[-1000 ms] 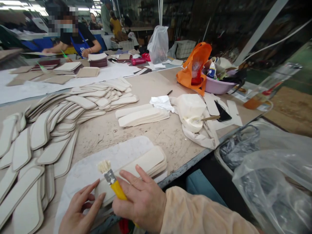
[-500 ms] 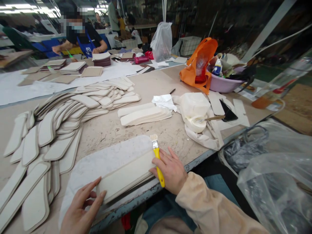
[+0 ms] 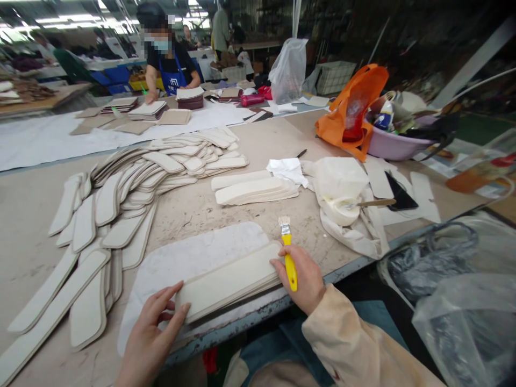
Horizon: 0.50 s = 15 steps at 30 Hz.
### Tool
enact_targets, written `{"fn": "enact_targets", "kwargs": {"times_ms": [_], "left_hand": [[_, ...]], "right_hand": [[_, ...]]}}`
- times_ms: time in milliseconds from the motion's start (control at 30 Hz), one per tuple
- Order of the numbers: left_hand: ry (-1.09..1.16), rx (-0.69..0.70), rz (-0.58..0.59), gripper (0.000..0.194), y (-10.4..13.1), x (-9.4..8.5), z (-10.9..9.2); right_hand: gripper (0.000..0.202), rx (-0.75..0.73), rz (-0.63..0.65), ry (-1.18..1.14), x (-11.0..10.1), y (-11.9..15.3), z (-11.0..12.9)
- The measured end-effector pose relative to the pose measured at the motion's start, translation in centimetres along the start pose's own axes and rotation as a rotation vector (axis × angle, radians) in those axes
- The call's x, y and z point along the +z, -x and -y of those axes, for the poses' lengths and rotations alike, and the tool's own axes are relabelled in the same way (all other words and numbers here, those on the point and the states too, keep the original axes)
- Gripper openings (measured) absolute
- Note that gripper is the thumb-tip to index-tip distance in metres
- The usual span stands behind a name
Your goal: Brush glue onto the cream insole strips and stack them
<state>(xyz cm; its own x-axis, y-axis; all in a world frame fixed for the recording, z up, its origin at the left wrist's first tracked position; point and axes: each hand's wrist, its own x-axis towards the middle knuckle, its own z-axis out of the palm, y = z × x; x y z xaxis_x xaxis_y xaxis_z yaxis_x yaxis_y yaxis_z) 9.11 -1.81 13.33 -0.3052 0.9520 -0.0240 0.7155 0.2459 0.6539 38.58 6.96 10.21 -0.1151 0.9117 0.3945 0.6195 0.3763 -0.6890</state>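
Note:
A stack of long off-white pieces [image 3: 229, 279] lies near the table's front edge, partly over a pale rounded sheet [image 3: 161, 269]. My left hand [image 3: 159, 322] touches the stack's left end, thumb and fingers on its corners. In my right hand [image 3: 302, 271] is a yellow-handled brush [image 3: 290, 263], bristles pointing away from me; the thumb and fingertips of that hand also meet the stack's right end. Beyond the sheet sits a smaller pile of cream strips [image 3: 258, 191]. To its right is a white tub [image 3: 344, 209] with a stick across it, resting on cloth.
Many loose off-white pieces [image 3: 116, 199] spread over the left of the table [image 3: 181, 215]. At the back right are an orange bag [image 3: 355, 118], a purple basin [image 3: 397, 142] and a black phone [image 3: 400, 192]. A co-worker [image 3: 169, 64] stands across the table.
The view has shifted, so the table's things appear farther right. My right hand's fingers have closed in more around the brush. The co-worker's hand has moved onto a stack of pieces.

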Motion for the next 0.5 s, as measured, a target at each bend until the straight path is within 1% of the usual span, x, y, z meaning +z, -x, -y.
{"fn": "enact_targets", "kwargs": {"times_ms": [167, 267, 333, 400, 500], "left_hand": [[-0.026, 0.073, -0.012, 0.045, 0.0, 0.2, 0.7], [-0.065, 0.150, -0.042, 0.045, 0.0, -0.1, 0.7], [-0.078, 0.195, -0.062, 0.047, -0.1, -0.7, 0.5], [-0.061, 0.236, -0.055, 0.050, -0.4, -1.3, -0.1], [0.008, 0.308, 0.009, 0.056, -1.1, -2.2, -1.8]], "right_hand": [[0.010, -0.080, -0.068, -0.060, 0.0, -0.1, 0.6], [0.011, -0.066, -0.111, -0.154, -0.4, -0.5, 1.9], [0.015, -0.021, -0.080, -0.240, -1.1, -1.1, 3.2], [0.019, 0.021, -0.013, -0.333, -2.0, -2.2, 4.7], [0.025, 0.024, 0.046, -0.474, -3.6, -4.1, 7.2]]}}
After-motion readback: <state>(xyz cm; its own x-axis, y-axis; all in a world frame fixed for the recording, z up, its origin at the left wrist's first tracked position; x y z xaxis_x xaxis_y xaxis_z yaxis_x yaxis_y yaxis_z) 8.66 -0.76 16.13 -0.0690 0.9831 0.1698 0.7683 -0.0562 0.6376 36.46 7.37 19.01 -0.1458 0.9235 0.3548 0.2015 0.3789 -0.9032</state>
